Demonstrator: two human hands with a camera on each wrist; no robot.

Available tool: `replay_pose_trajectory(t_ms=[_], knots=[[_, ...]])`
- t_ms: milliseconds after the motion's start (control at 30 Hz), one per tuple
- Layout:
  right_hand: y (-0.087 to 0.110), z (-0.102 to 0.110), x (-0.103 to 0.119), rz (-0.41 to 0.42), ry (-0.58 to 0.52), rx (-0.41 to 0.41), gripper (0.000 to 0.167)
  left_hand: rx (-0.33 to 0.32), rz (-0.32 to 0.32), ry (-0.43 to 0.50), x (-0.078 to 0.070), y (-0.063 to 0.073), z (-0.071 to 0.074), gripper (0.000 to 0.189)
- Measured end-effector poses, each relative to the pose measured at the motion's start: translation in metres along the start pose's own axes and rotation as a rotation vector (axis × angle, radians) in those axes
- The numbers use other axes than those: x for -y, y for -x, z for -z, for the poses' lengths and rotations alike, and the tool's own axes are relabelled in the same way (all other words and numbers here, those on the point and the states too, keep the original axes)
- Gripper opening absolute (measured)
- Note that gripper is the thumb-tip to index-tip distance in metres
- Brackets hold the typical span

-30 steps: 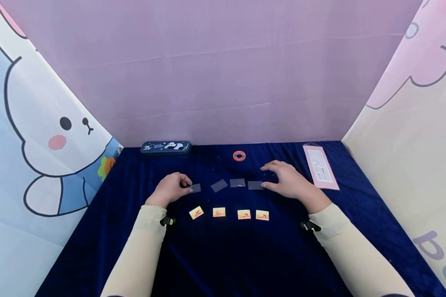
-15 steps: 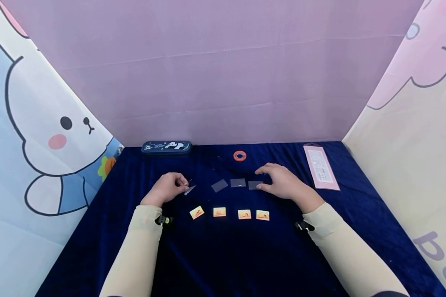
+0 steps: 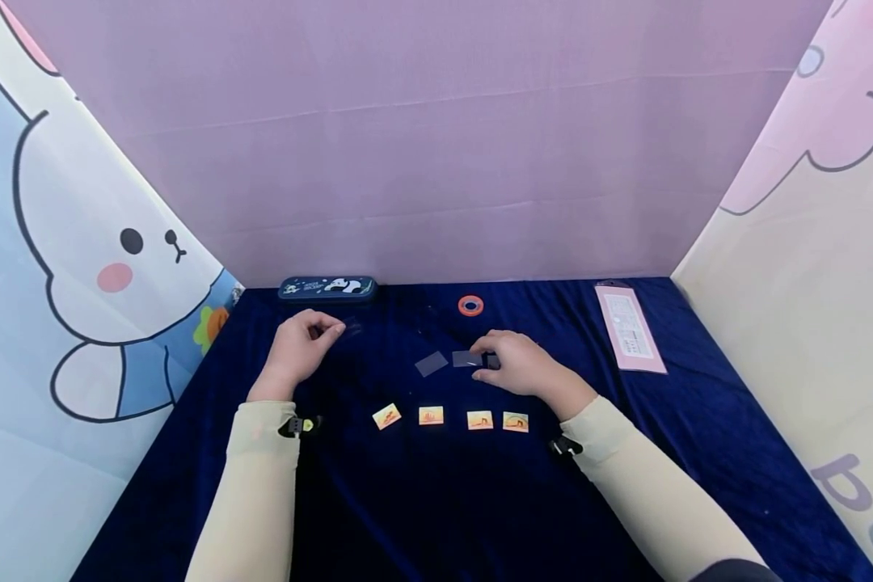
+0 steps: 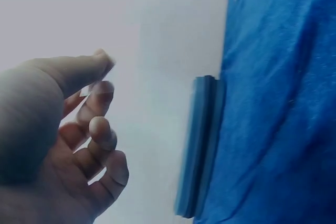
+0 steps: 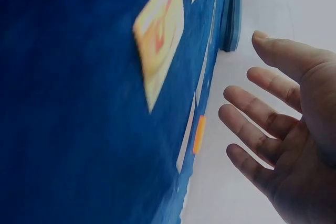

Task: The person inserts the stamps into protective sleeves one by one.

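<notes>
My left hand (image 3: 296, 347) is raised to the left, thumb and index finger pinching a small clear plastic sheet (image 3: 352, 327) that barely shows against the dark cloth. In the left wrist view the thumb (image 4: 84, 72) meets the index fingertip. Over the row of flat clear sheets hovers my right hand (image 3: 520, 364), fingers parted and holding nothing. One clear sheet (image 3: 431, 364) lies at an angle, another clear sheet (image 3: 464, 359) lies by the right fingertips, and a third is partly hidden under that hand. Several small yellow-orange picture cards (image 3: 431, 415) lie nearer to me.
Dark blue cloth (image 3: 407, 501) covers the table. At the back stand a blue panda pencil case (image 3: 327, 289) and, further right, a red-orange roll of tape (image 3: 470, 305). A pink packet (image 3: 630, 327) lies at the right. Printed and lilac curtains (image 3: 436, 162) enclose the table.
My left hand has lifted the leftmost clear sheet from the row and carried it back and to the left. My right hand has moved left over the other sheets.
</notes>
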State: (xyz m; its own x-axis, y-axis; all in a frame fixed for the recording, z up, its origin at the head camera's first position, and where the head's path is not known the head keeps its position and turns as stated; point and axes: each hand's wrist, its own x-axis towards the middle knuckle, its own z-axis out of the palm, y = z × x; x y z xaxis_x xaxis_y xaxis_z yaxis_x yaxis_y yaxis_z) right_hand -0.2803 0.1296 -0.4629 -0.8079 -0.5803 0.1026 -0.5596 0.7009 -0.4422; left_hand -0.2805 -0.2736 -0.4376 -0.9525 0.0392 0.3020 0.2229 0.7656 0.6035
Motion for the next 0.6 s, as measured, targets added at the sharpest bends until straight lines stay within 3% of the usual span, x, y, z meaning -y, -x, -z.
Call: replay_pose_trajectory(t_ms=[233, 600], knots=[[-0.014, -0.010, 0.017, -0.010, -0.038, 0.057, 0.045, -0.127, 0.000, 0.015, -0.010, 0.001, 0.016, 0.026], [-0.029, -0.026, 0.048, 0.065, -0.134, 0.163, 0.044, -0.283, -0.092, 0.136, -0.023, 0.003, 0.032, 0.020]])
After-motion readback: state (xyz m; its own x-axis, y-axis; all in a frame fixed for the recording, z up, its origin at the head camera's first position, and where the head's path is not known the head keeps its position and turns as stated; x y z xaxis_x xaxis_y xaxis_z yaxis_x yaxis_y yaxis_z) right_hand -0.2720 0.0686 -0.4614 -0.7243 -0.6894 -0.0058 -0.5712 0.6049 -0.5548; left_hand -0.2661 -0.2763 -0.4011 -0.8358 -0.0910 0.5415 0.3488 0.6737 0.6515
